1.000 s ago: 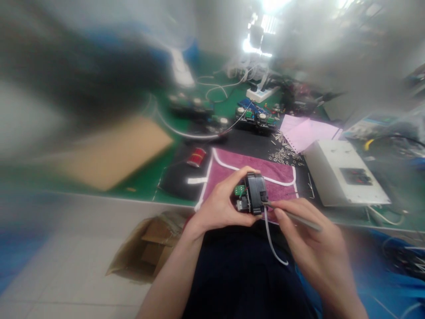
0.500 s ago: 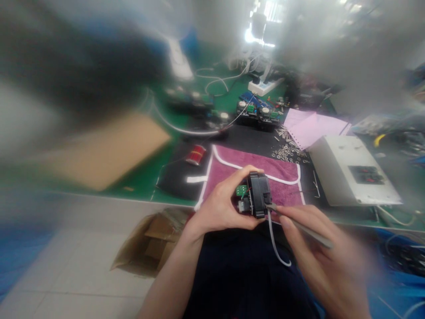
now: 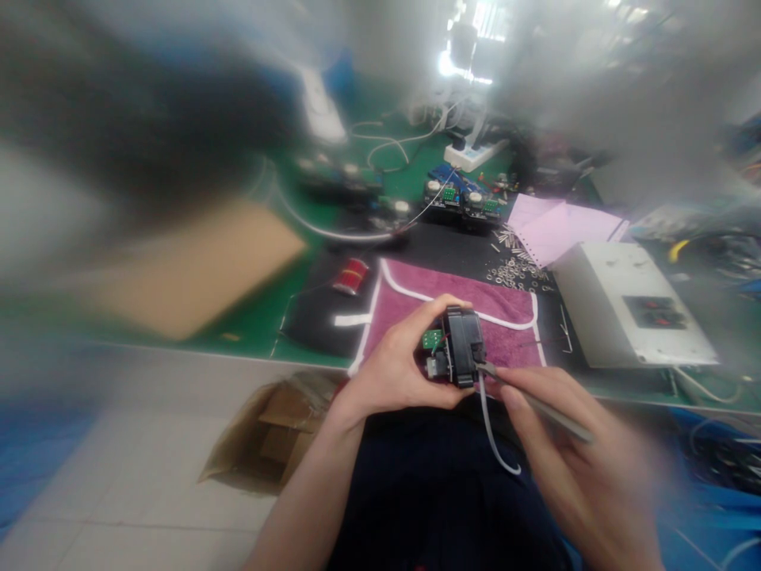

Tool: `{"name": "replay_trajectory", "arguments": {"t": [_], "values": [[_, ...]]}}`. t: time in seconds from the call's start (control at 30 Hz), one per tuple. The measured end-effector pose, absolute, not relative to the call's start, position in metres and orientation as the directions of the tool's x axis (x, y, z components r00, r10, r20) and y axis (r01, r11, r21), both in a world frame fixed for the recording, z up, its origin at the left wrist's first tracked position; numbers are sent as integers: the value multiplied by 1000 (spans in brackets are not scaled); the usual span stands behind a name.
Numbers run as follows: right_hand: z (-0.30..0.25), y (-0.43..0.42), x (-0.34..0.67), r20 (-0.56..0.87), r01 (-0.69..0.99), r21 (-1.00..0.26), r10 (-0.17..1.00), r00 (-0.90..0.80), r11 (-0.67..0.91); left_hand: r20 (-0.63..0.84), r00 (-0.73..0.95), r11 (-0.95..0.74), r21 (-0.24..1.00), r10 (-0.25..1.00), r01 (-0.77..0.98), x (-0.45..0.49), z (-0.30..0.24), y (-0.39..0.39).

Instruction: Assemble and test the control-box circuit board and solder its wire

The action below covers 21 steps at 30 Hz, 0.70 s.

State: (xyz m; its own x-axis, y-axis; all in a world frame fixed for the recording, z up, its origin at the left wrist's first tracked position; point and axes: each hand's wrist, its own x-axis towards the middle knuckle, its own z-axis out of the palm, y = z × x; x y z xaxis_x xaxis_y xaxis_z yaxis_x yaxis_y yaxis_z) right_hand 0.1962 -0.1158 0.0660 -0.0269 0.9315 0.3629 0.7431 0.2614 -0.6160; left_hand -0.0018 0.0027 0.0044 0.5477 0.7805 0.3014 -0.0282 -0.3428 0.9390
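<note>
Two hands work at the near edge of the table [image 3: 261, 335]. My left hand [image 3: 395, 365] grasps the black unit [image 3: 465, 349] by its far and near ends, holding it up in front of the cloth's near edge, with its green board [image 3: 432, 339] turned toward my palm. My right hand [image 3: 579, 452] pinches a slim grey tool [image 3: 559, 417] between thumb and forefinger; how my other fingers lie I cannot tell. The tool's tip meets the unit's right side, where a pale cable [image 3: 488, 436] leaves it and hangs toward my lap. Whether the tip presses the cable or the housing is too small to tell.

I judge the step in hand to be fine work at that cable exit. The next move calls for a firm left grip, small pressure through the tip, and care not to nick the cable or slip toward my fingers.

On the table, the cloth [image 3: 464, 287] lies along the near edge, a red spool [image 3: 352, 276] sits off its far left corner, and a white box [image 3: 606, 277] stands beyond its right edge.
</note>
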Motion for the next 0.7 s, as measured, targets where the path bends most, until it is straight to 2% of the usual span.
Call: {"name": "replay_trajectory", "arguments": {"t": [0.7], "values": [[62,-111,195,376,719,-643,927,-2,263,310,542,-356,934,781,-22,-1,4,2]]}}
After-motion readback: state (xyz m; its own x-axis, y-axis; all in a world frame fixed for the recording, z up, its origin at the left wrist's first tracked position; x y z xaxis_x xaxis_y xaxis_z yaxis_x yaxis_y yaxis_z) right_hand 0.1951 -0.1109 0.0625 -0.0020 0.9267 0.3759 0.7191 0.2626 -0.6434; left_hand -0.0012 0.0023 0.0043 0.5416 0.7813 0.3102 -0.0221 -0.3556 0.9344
